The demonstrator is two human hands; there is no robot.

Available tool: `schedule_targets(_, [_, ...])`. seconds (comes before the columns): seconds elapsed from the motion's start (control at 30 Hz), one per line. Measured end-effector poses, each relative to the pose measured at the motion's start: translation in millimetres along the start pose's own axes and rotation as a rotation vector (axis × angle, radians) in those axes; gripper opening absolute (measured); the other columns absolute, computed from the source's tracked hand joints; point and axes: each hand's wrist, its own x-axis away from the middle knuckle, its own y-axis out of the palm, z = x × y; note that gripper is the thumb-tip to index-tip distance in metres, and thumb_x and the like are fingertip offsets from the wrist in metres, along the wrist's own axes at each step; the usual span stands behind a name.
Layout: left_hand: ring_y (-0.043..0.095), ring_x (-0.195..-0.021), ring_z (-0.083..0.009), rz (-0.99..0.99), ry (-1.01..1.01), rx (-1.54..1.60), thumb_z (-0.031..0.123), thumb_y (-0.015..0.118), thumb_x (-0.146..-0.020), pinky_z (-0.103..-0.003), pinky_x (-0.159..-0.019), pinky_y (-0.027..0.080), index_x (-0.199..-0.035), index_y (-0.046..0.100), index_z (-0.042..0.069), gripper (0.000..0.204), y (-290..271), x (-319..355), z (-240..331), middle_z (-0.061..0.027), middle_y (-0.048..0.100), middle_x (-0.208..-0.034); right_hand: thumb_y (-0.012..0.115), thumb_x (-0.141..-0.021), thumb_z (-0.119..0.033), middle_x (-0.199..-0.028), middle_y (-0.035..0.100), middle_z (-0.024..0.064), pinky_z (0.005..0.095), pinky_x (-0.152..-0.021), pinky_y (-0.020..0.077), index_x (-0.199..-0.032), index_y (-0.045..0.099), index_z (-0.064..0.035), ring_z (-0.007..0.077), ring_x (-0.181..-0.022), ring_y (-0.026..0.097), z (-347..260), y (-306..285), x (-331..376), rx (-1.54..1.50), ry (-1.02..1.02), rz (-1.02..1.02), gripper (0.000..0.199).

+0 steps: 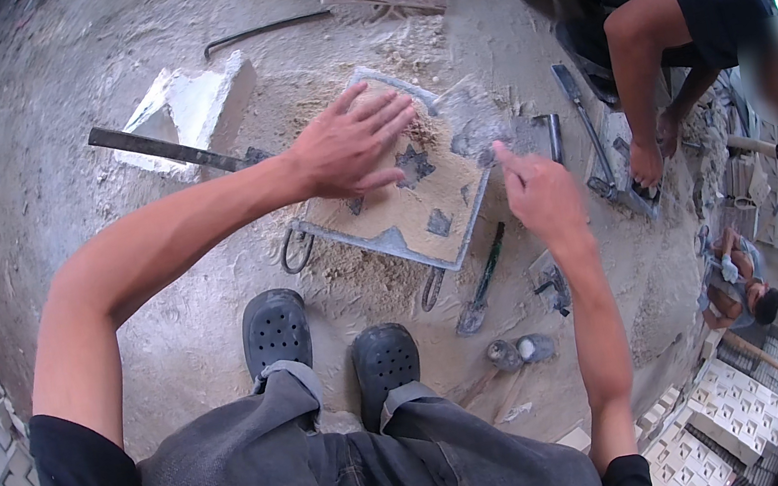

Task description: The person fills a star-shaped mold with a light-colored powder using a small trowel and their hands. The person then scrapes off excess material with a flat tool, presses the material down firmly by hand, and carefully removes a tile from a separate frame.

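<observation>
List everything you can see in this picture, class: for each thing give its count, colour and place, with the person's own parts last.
square metal mould frame filled with tan sand: one, grey, floor centre.
white broken stone block: one, upper left.
long dark metal bar: one, beside the block.
green-handled trowel: one, right of the frame.
stacked white patterned tiles: many, lower right.
co-worker in black: one, upper right, crouching.
black perforated clogs: two, lower centre.
left hand: flat on the sand, fingers spread.
right hand: above the frame's right edge, forefinger pointing.
</observation>
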Motion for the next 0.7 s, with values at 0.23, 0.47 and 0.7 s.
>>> schedule_targets(0.23, [0.019,-0.149,-0.0260,0.163,-0.091,0.010,0.058,0.041,-0.097,-0.044,-0.124,0.006,-0.154,0.020,0.001,0.083,-8,3,-19,-0.0170,0.025,-0.159,0.052,-0.090,-0.012,-0.081,0.065,0.0140,0.0472,-0.068,0.0542,-0.131,0.062,-0.0198,0.0337,-0.077,0.067,-6,32,-30,0.116,-0.187,-0.191,0.042])
schedule_targets(0.47, [0.027,-0.147,-0.0243,-0.023,0.127,0.031,0.059,0.035,-0.098,-0.044,-0.123,0.014,-0.149,0.034,0.001,0.077,-3,-5,9,-0.0141,0.032,-0.157,0.050,-0.090,-0.009,-0.081,0.067,0.0131,0.0444,-0.063,0.0553,-0.136,0.058,-0.0247,0.0319,-0.073,0.068,7,25,-61,0.286,-0.334,-0.331,0.049])
schedule_targets(0.7, [0.027,-0.147,-0.0195,-0.103,0.142,0.046,0.053,0.032,-0.100,-0.042,-0.124,0.010,-0.150,0.033,0.003,0.070,-7,-14,-2,-0.0104,0.032,-0.157,0.053,-0.086,-0.009,-0.081,0.067,0.0120,0.0441,-0.065,0.0549,-0.134,0.060,-0.0294,0.0305,-0.075,0.069,11,20,-68,0.314,-0.369,-0.318,0.052])
